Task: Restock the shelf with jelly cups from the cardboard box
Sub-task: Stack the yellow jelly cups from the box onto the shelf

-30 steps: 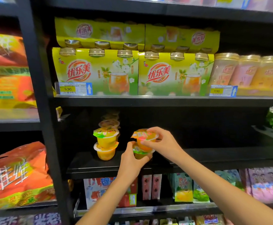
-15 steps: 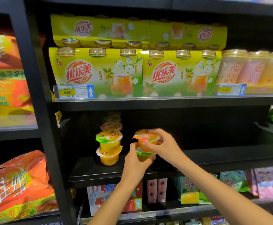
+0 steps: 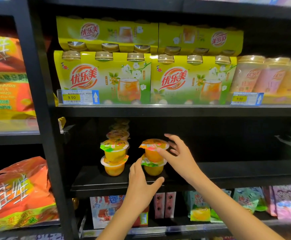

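Jelly cups [image 3: 154,156], 2 stacked upright on the black shelf [image 3: 96,181], stand between spread, empty hands: right hand [image 3: 177,153] nearer the top cup, left hand [image 3: 142,185] below.

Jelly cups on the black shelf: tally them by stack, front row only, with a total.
Left stack: 2 cups
Right stack: 2 cups, between the left hand and right hand
Total: 4 cups. More sit behind the left stack, too dim to count.

Orange jelly cups [image 3: 154,153], black shelf [image 3: 106,186]
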